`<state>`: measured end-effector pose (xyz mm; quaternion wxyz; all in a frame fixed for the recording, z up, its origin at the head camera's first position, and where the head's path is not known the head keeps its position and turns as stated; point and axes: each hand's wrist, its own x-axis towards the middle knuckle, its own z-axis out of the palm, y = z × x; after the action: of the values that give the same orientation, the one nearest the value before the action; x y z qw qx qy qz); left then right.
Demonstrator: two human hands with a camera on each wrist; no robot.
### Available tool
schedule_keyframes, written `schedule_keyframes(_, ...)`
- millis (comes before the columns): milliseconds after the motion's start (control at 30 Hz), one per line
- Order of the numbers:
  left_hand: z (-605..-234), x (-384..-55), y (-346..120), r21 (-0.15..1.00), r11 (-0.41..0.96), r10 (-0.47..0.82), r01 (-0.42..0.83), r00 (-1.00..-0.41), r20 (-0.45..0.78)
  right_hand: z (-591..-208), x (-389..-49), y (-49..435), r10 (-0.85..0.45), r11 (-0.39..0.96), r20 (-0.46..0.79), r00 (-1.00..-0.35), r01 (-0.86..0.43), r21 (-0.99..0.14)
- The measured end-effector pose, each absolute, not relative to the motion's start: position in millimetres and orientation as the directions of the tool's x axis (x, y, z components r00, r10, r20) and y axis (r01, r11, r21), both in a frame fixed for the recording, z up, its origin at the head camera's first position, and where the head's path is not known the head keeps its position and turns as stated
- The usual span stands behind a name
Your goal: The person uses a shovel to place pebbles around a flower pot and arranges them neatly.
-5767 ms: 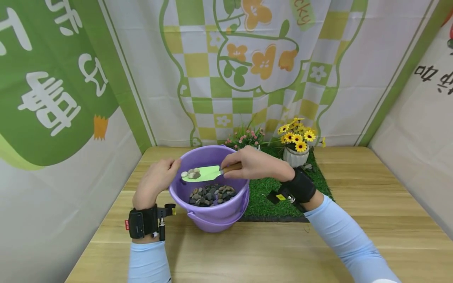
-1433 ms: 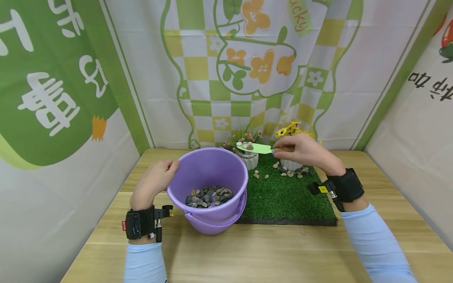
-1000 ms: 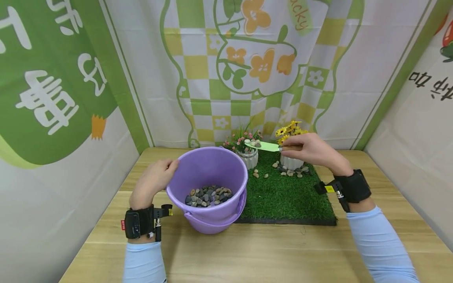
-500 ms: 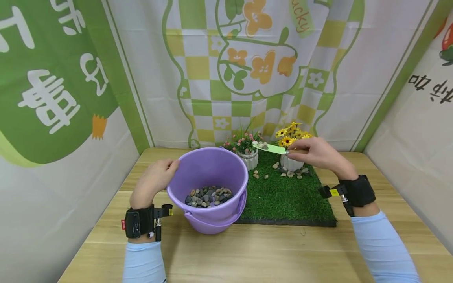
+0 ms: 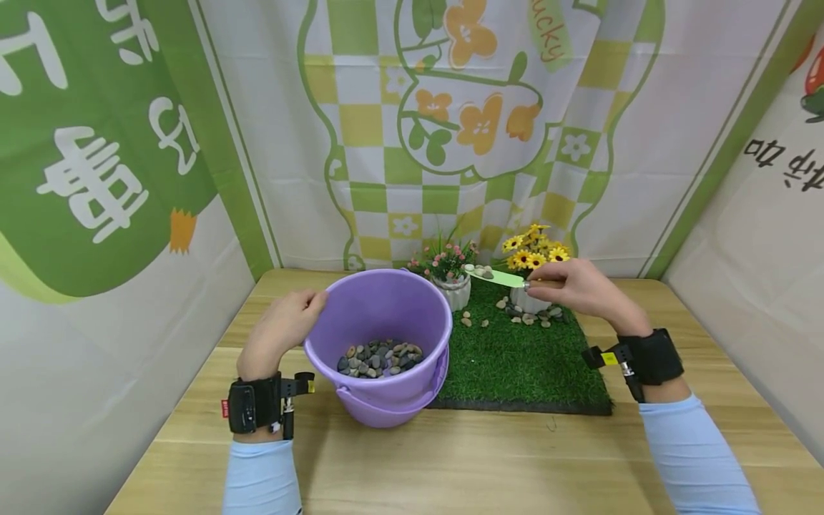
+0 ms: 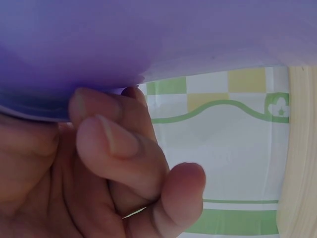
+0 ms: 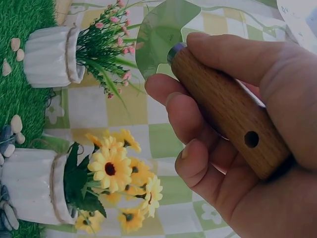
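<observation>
My left hand (image 5: 281, 330) grips the left rim of a purple bucket (image 5: 386, 400); in the left wrist view its fingers (image 6: 124, 144) curl beneath the rim. Grey and brown pebbles (image 5: 380, 359) lie at the bucket's bottom. My right hand (image 5: 582, 290) holds a small trowel by its wooden handle (image 7: 223, 109). The trowel's light green blade (image 5: 505, 277) points left, bearing several pale pebbles (image 5: 479, 271) at its tip. The blade is held above the turf, between a pot of pink flowers (image 5: 453, 292) and a pot of yellow flowers (image 5: 531, 299).
A green artificial turf mat (image 5: 521, 372) lies right of the bucket on the wooden table (image 5: 450, 465). Pebbles (image 5: 529, 317) ring the base of the yellow-flower pot, and a few (image 5: 466, 320) lie near the pink one. A patterned curtain (image 5: 399, 172) hangs behind.
The trowel with its pebbles has moved from over the bucket to the right, past the pink flowers, and lately lowered slightly. Pebbles now show on the turf. The left hand stays on the rim.
</observation>
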<state>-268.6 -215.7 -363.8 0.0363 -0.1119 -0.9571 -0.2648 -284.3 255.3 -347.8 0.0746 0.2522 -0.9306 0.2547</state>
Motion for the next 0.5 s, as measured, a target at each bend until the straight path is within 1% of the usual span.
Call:
schedule_keyframes(133, -363.6, -268.8, -215.7, 0.504, 0.832, 0.192, 0.230, -0.973, 0.127, -351.1, -285.3, 256.7, -0.428, 0.751, 0.273, -0.862, -0.507, -0.422)
schedule_keyframes(500, -363.3, -269.3, -215.5, 0.492, 0.840, 0.190, 0.228, -0.974, 0.127, -364.6, -289.3, 260.5, -0.447, 0.725, 0.268, -0.853, -0.521, -0.450)
